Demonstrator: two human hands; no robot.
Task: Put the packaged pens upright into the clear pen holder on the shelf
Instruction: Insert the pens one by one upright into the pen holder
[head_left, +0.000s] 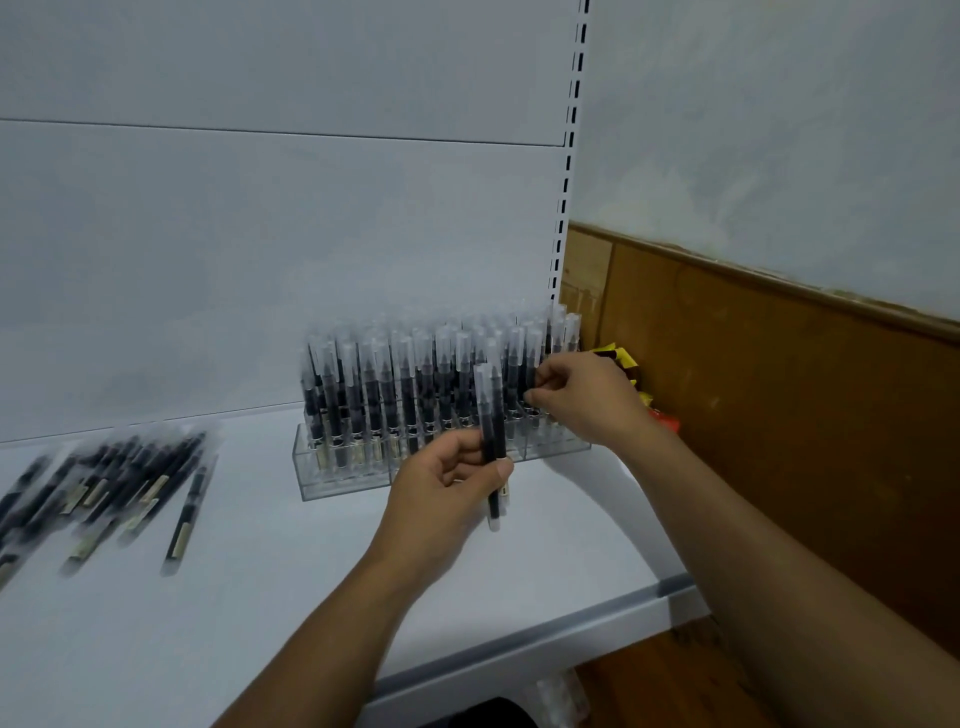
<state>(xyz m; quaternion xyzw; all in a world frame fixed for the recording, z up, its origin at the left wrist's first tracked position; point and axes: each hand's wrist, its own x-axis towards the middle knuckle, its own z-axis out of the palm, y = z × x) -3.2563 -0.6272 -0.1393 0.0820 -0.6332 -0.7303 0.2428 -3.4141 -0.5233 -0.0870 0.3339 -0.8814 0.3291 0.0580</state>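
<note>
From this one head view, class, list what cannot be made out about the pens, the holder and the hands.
- Loose pens, head view: pile cut off by the left edge; labels blurred.
- Pen holder: right end hidden by the right hand; free slots masked by crowded pens.
- Right hand: whether it pinches a pen, blurred.
- Left hand: number of held pens, blurred.
- Yellow packets: mostly behind the right hand.

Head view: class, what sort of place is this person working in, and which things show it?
Probably a stationery shop display: a white shelf with a slotted post, a clear pen holder packed with upright packaged pens, and more loose pens lying on the shelf.
</note>
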